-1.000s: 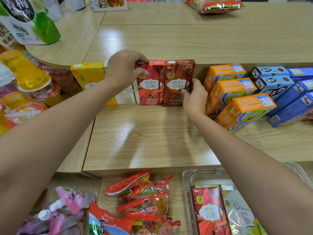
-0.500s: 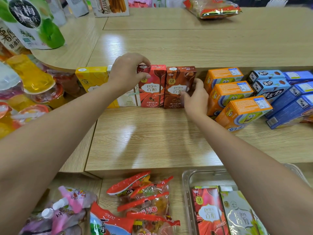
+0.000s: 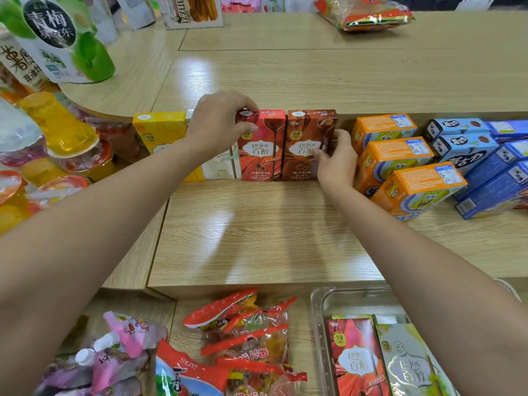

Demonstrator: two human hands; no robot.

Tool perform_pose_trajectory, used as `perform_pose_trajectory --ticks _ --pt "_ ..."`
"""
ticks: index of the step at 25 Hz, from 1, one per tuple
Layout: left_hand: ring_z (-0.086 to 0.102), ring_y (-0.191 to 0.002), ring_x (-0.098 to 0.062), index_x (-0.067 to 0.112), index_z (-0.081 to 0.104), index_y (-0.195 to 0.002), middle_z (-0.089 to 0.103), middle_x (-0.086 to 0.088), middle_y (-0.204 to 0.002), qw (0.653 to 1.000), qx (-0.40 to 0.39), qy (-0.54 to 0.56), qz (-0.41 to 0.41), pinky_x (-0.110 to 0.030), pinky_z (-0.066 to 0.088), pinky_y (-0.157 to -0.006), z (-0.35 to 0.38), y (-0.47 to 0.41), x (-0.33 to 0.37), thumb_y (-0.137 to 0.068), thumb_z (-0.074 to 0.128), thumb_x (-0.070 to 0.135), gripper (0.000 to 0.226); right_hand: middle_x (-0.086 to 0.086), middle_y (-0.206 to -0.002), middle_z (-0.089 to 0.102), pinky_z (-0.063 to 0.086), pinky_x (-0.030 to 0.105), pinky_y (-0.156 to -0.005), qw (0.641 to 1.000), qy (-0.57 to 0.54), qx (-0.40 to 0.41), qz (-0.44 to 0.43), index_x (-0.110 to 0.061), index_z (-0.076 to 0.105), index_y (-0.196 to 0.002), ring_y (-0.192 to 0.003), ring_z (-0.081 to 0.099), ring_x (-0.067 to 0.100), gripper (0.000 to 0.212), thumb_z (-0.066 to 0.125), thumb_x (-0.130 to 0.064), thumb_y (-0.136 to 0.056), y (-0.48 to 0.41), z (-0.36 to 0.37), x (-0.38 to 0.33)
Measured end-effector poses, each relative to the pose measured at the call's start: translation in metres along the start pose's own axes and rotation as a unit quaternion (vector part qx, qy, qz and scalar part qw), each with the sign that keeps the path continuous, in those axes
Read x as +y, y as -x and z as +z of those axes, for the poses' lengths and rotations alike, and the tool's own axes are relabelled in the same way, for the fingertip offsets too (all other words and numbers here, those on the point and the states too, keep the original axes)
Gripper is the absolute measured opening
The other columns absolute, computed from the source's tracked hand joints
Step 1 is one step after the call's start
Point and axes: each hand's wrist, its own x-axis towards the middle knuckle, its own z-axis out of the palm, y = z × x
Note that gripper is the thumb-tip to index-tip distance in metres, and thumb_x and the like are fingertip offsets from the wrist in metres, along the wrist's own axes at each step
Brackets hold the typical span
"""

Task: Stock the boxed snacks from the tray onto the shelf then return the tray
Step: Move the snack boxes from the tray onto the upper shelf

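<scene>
Red Pejoy box (image 3: 261,155) and brown Pejoy box (image 3: 304,135) stand touching on the wooden shelf (image 3: 257,232) — left hand (image 3: 220,124) pinches the red one's top, right hand (image 3: 337,162) grips the brown one's side.

The boxes (image 3: 261,147) are glossy card, the shelf (image 3: 257,232) satiny wood-grain, the tray (image 3: 318,324) clear plastic.

Right hand (image 3: 335,165) thumb higher on brown box (image 3: 303,130).
</scene>
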Motion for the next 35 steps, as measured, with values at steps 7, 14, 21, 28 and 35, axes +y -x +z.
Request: perform_pose_trajectory --ticks 7,14,21,28,35 --pt "0.056 -0.111 -0.023 0.016 0.066 -0.111 0.068 -0.002 -0.114 1.0 0.002 -0.004 0.013 -0.041 0.041 -0.096 0.001 0.001 0.001 -0.081 0.069 0.028 0.033 0.006 -0.126 0.058 0.043 0.027 -0.087 1.0 0.021 -0.018 0.002 -0.012 0.045 -0.13 -0.117 0.055 0.021 0.048 0.065 -0.017 -0.086 0.003 -0.003 -0.004" --pt "0.056 -0.11 -0.022 0.018 0.066 -0.11 0.067 -0.001 -0.113 1.0 0.02 0.013 0.008 -0.037 0.041 -0.094 -0.001 0.002 0.008 -0.081 0.069 0.03 0.031 0.006 -0.129 0.057 0.046 0.035 -0.099 0.999 0.022 -0.009 -0.023 -0.011 0.042 -0.133 -0.12 0.053 0.02 0.058 0.07 -0.017 -0.082 0.014 -0.015 -0.003" --pt "0.058 -0.102 -0.013 0.017 0.067 -0.108 0.067 0.001 -0.108 0.995 0.05 0.084 -0.032 -0.025 0.042 -0.089 -0.008 0.023 0.03 -0.081 0.07 0.027 0.029 0.009 -0.128 0.056 0.042 0.03 -0.098 0.998 0.024 -0.013 -0.06 -0.008 0.043 -0.132 -0.12 0.052 0.021 0.056 0.069 -0.015 -0.082 0.036 -0.037 -0.015" --pt "0.064 -0.076 -0.006 0.026 0.067 -0.093 0.066 0.012 -0.087 0.954 -0.029 0.277 -0.111 -0.022 0.053 -0.068 0.03 0.142 0.108 -0.074 0.076 0.02 0.021 0.005 -0.096 0.065 0.047 0.029 -0.072 0.974 0.077 -0.046 -0.208 -0.006 0.061 -0.107 -0.079 0.057 0.016 0.027 0.065 -0.021 -0.085 0.115 -0.107 0.025" --pt "0.058 -0.079 0.003 0.027 0.064 -0.105 0.061 0.017 -0.095 0.895 -0.247 0.317 -0.193 -0.011 0.044 -0.069 0.104 0.266 0.189 -0.077 0.072 0.019 0.031 -0.004 -0.085 0.062 0.044 0.023 -0.068 0.976 0.153 -0.136 -0.077 -0.01 0.066 -0.099 -0.076 0.059 0.015 0.018 0.068 -0.019 -0.084 0.187 -0.199 0.128"
